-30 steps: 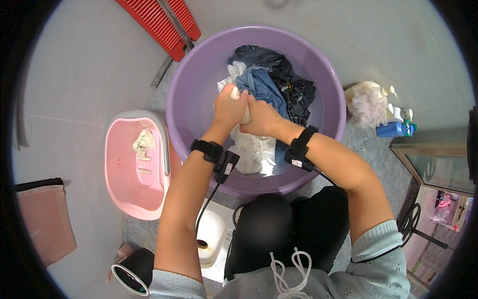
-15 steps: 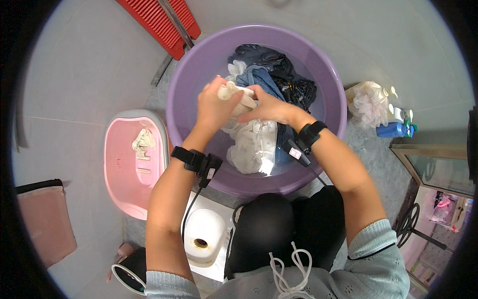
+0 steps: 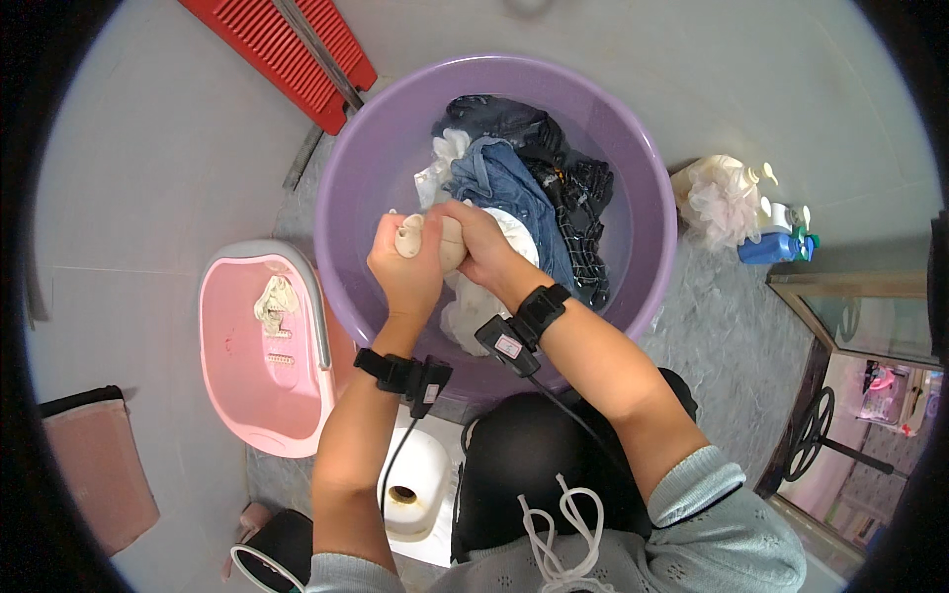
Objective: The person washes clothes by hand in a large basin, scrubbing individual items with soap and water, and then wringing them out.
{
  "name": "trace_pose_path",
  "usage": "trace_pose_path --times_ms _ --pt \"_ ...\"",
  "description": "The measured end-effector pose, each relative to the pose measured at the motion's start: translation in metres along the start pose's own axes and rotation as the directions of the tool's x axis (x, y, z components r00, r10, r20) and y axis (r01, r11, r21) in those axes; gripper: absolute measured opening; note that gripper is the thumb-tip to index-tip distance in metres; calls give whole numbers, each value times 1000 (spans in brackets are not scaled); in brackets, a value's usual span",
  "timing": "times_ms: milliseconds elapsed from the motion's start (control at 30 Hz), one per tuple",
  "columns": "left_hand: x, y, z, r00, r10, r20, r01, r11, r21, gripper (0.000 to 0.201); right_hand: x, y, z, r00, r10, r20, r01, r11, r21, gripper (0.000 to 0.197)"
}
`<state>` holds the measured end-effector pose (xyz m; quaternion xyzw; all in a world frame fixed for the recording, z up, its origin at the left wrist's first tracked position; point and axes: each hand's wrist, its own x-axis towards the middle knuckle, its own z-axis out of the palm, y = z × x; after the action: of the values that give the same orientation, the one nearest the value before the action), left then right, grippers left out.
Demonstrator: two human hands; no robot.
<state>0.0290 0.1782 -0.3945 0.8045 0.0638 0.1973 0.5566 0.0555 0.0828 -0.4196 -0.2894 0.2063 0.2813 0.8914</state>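
Observation:
Over a large purple tub (image 3: 660,247) of water, both my hands squeeze a bunched cream cloth (image 3: 452,247); its kind is hidden by the folds. My left hand (image 3: 403,282) is closed round one end, and a loop of fabric pokes out above the fist. Pressed against the other side is my right hand (image 3: 482,242), its fingers wrapped over the bundle. Below them a white garment (image 3: 470,314) lies in the water. Blue denim (image 3: 502,183) and dark, partly checked clothes (image 3: 578,193) soak beyond and to the right.
A pink basin (image 3: 247,395) at the left holds a small cream cloth (image 3: 275,301). A red ribbed board (image 3: 287,59) leans at the far left. Bottles (image 3: 766,247) and a mesh bath puff (image 3: 720,203) stand right of the tub. Near my knees is a white squat toilet (image 3: 420,494).
Both hands have drawn nearer and a little left, and now grip the cream cloth in a tighter bundle. The right forearm has swung inward. The whole view has shifted slightly.

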Motion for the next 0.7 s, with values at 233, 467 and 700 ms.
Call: trace_pose_path --times_ms 233,467,700 --pt "4 10 10 983 -143 -114 138 989 -45 20 1 2 13 959 -188 -212 161 977 -137 24" --pt "4 -42 11 788 -606 111 610 740 -284 27 9 8 2 724 -686 -69 87 190 -978 27" --pt "-8 -45 22 298 -742 601 954 237 -181 37 -7 1 -23 748 -582 319 144 -327 -934 31"
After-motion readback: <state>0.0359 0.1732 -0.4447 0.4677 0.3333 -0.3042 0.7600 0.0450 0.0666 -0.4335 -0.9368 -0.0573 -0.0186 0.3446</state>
